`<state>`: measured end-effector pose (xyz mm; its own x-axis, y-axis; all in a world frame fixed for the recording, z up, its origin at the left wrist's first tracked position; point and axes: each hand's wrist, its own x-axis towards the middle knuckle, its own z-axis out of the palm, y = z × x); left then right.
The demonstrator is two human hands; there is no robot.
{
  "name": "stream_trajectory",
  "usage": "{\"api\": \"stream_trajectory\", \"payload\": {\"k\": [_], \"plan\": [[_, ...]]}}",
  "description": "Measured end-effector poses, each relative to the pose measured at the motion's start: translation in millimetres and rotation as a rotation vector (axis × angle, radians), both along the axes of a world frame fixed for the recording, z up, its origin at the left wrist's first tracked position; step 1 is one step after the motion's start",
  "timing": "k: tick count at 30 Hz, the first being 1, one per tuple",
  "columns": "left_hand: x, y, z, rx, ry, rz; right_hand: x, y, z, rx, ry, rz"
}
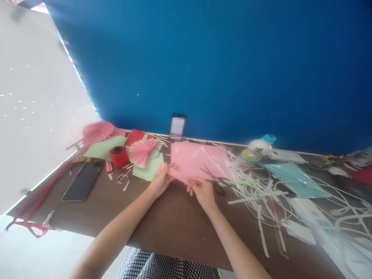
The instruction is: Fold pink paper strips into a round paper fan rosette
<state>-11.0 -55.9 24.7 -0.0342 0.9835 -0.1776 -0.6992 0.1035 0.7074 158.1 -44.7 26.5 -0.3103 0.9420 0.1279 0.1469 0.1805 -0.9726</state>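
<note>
Between my two hands a narrow strip of pink paper (178,175) is stretched at a slant. My left hand (161,180) pinches its left end, and my right hand (200,190) grips the lower right end between thumb and fingers. Just behind the strip lies a larger pink paper sheet (188,153) with white scraps on it. Dark scissors (216,176) rest on the sheet's right part, close to my right hand. A pale green paper (148,168) lies beside my left hand, with a pink and green folded paper fan (142,152) above it.
A red spool (119,156) and a phone (82,181) are on the left. Another phone (178,128) leans against the blue wall. White paper strips (250,190), cables, a white bottle (259,147) and a power strip (310,213) crowd the right.
</note>
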Motion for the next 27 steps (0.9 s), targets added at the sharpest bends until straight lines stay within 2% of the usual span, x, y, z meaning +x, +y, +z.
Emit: {"api": "stream_trajectory", "payload": {"k": [2, 4, 6, 8, 11, 14, 16, 18, 20, 23, 25, 27], "plan": [[-2.4, 0.3, 0.6, 0.013, -0.011, -0.008, 0.9, 0.3, -0.3, 0.026, -0.035, 0.006], [-2.1, -1.4, 0.5, 0.029, -0.030, -0.039, 2.2, -0.5, -1.9, 0.123, -0.083, -0.068], [0.8, -4.6, 0.1, 0.044, -0.048, -0.108, 4.7, -1.7, -4.9, 0.319, -0.147, -0.175], [4.9, -7.9, -0.3, 0.051, -0.060, -0.178, 7.7, -2.6, -8.2, 0.568, -0.213, -0.208], [8.6, -10.3, -0.7, 0.039, -0.057, -0.162, 9.6, -3.8, -10.7, 0.821, -0.308, -0.068], [6.7, -8.8, -2.3, 0.031, -0.032, -0.107, 6.9, -6.0, -8.2, 0.891, -0.347, 0.051], [3.9, -6.8, -4.3, 0.043, -0.002, -0.095, 4.4, -7.4, -5.1, 0.864, -0.317, 0.056], [1.8, -5.4, -6.1, 0.070, 0.043, -0.124, 3.1, -7.6, -2.4, 0.758, -0.254, 0.026], [1.2, -5.6, -6.6, 0.105, 0.105, -0.215, 3.4, -5.5, -1.4, 0.604, -0.179, -0.051], [2.7, -9.6, -3.4, 0.159, 0.227, -0.425, 5.6, 0.9, -3.9, 0.338, -0.060, -0.141], [4.2, -13.3, 0.7, 0.195, 0.323, -0.529, 7.3, 5.0, -7.0, 0.174, 0.011, -0.107], [5.4, -16.5, 5.3, 0.233, 0.418, -0.557, 8.6, 7.6, -9.8, 0.070, 0.067, -0.067]]}}
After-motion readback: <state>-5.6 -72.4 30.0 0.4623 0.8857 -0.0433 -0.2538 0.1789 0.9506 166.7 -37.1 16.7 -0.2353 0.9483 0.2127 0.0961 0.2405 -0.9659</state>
